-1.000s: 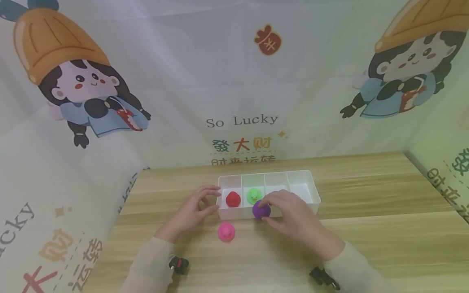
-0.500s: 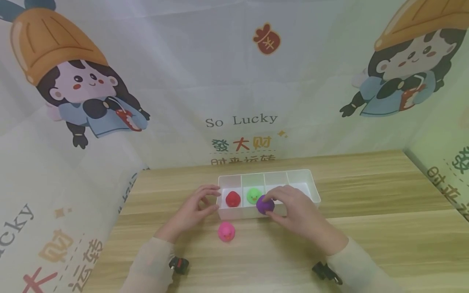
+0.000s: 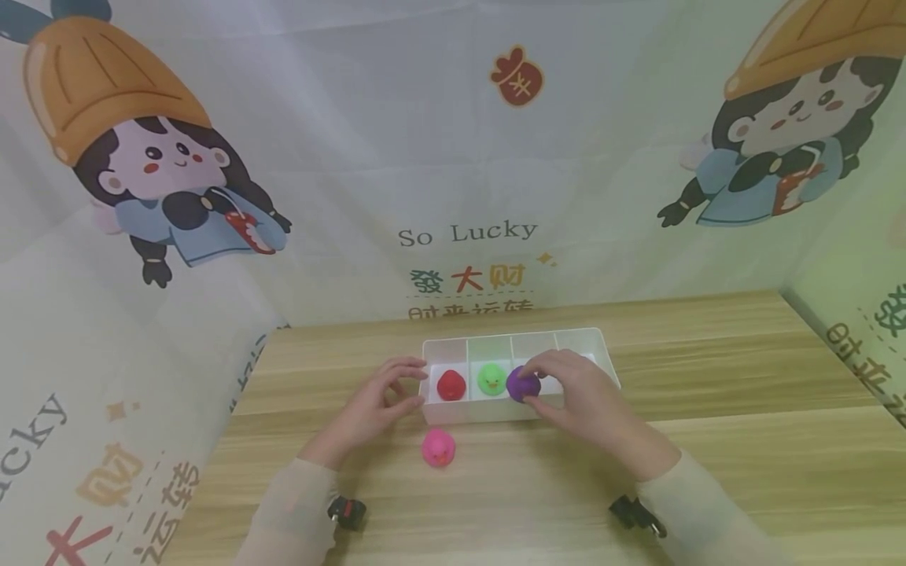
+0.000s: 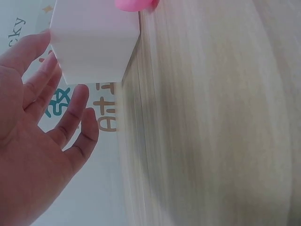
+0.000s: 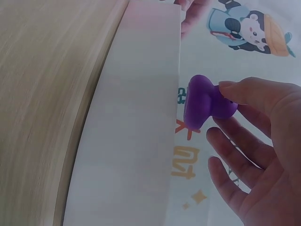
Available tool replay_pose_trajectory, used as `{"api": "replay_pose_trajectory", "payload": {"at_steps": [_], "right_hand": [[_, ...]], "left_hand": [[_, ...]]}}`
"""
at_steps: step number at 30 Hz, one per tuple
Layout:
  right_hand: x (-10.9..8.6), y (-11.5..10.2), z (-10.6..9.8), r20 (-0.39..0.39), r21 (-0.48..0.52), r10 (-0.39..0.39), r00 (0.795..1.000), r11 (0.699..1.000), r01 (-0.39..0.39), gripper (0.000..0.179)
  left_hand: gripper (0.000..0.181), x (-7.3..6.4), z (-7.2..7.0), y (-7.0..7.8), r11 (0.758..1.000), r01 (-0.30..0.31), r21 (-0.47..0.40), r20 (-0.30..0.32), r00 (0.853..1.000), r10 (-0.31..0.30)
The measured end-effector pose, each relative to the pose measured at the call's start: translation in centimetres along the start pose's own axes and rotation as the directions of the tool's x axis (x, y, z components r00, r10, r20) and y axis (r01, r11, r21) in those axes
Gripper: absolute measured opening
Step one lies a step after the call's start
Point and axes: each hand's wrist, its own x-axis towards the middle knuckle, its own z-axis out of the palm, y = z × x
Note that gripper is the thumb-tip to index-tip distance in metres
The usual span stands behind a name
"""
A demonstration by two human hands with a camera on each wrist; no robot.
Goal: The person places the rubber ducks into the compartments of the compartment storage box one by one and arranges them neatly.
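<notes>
My right hand [image 3: 580,393] pinches a purple rubber duck [image 3: 523,384] between thumb and fingers, over the third compartment of a white four-compartment box [image 3: 453,413]. In the right wrist view the duck [image 5: 202,101] hangs at the box's upper edge, head toward the fingers. A red rubber duck [image 3: 451,385] sits in the leftmost compartment, and a green rubber duck [image 3: 491,380] in the one beside it. At the box's left end is my left hand [image 3: 371,405], fingers loosely spread, fingertips right at the wall. Close in front of the box stands a pink rubber duck [image 3: 439,448].
The box stands on a wood-grain table [image 3: 708,456]. Behind and at both sides hangs a printed cloth [image 3: 467,141] with cartoon figures and lettering. Black wrist devices are strapped near each sleeve, one at the left wrist [image 3: 347,512] and one at the right [image 3: 637,515].
My right hand has carried the purple duck to the right and back, from the box's front wall to over the third compartment. The left hand and the other ducks stay put.
</notes>
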Motion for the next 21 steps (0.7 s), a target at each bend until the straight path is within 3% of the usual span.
{"api": "replay_pose_trajectory", "payload": {"at_steps": [11, 21], "right_hand": [[0.4, 1.3, -0.1, -0.035, 0.003, 0.007, 0.999, 1.000, -0.007, 0.029], [0.4, 2.6, 0.1, -0.006, -0.007, 0.087, 0.996, 0.996, -0.087, 0.028]], "left_hand": [[0.037, 0.0, 0.1, 0.2, 1.000, 0.004, -0.003, -0.005, 1.000, -0.004], [0.038, 0.0, 0.0, 0.2, 1.000, 0.009, -0.012, -0.001, 1.000, -0.009]]}}
